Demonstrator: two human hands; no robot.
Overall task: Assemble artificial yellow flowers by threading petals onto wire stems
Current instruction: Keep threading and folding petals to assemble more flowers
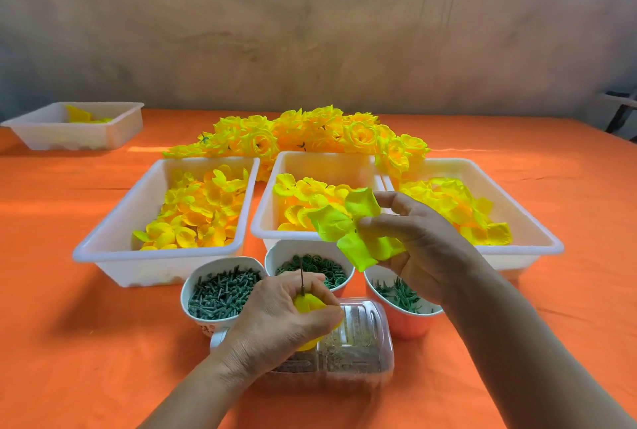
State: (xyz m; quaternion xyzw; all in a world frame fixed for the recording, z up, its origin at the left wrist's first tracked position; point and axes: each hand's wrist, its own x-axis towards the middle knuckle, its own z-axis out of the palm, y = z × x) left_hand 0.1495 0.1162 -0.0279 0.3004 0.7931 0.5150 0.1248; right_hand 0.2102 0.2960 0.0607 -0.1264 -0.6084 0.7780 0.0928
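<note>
Left hand (282, 318) curled round a yellow bud (308, 304); wire stem (301, 277) pokes up between its fingers. Right hand (424, 242), above and right of it, pinches a petal piece (355, 232), apparently four-lobed (folds overlap). Clear tub (362, 342) directly under left hand.

On your counter (69, 342), the left tray (155, 254), middle tray (265, 208) and right tray (524, 249) sit side by side. Flowers (310, 132) lie behind them, cups (220, 263) in front, a box (362, 342) nearest you.
</note>
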